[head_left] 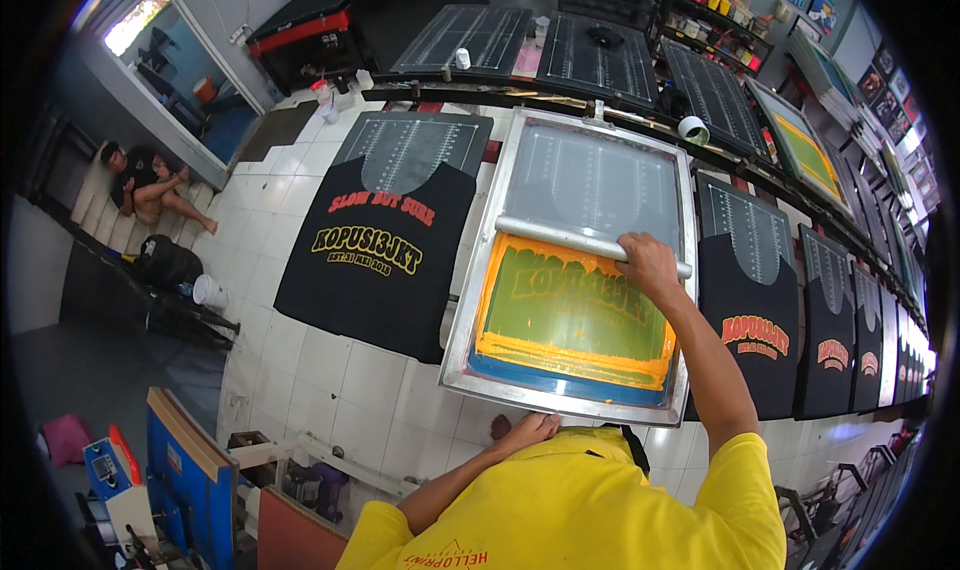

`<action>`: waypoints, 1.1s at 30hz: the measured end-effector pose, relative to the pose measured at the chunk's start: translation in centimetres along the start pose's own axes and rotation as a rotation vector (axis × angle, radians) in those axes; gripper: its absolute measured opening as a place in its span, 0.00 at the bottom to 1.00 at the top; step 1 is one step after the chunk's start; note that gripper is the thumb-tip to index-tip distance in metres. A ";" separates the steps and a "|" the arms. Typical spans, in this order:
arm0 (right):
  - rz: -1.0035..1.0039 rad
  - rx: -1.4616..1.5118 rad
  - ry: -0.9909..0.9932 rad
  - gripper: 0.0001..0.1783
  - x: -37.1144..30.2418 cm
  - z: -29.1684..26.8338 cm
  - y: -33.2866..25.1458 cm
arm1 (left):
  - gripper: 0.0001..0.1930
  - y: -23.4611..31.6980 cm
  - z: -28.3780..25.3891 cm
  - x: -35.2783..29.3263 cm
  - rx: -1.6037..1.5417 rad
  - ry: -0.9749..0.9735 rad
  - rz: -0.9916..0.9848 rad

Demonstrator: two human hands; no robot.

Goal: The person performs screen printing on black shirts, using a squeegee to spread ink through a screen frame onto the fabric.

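A long metal squeegee [570,238] lies across the middle of a metal-framed printing screen [465,345]. My right hand [650,263] is closed around its bar near the right end. Below the squeegee, yellow-orange ink [570,362] covers the mesh, with curved lettering showing through its greenish middle; the upper mesh is grey and see-through. My left hand [535,429] is curled closed just below the screen's near edge, and what its fingers hold, if anything, is hidden. Left of the screen, a black shirt [375,295] with red and yellow lettering lies on a printing board [425,140].
More black shirts [745,355] lie on boards in a row to the right. Bare boards [465,40] and another inked screen [800,150] stand along the far side. At far left a person [155,180] sits by the doorway. A blue panel [190,480] stands at lower left.
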State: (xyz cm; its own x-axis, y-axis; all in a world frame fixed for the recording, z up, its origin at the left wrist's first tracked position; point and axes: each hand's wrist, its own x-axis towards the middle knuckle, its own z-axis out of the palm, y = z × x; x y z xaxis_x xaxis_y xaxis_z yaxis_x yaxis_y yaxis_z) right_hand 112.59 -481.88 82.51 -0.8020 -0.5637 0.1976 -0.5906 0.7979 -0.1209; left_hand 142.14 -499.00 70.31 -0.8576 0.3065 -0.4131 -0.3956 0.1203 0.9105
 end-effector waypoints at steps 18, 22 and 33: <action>-0.147 0.054 -0.078 0.11 -7.1 -0.8 -3.1 | 0.24 0.7 -0.4 -0.1 -0.109 -0.056 -0.071; -0.135 0.074 -0.079 0.13 -11.6 -2.2 -6.2 | 0.23 0.3 -0.4 -0.1 -0.075 -0.048 -0.054; -0.026 0.035 0.008 0.19 -13.1 -2.7 -6.3 | 0.23 -1.7 -0.6 0.7 -0.026 -0.102 -0.142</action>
State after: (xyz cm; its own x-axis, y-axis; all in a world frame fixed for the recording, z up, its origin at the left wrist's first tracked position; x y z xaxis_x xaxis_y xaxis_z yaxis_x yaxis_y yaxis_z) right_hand 127.10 -478.94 83.34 -0.7857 -0.5821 0.2093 -0.6140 0.7749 -0.1499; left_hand 142.01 -499.54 68.46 -0.7550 0.3826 -0.5325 -0.5202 0.1449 0.8417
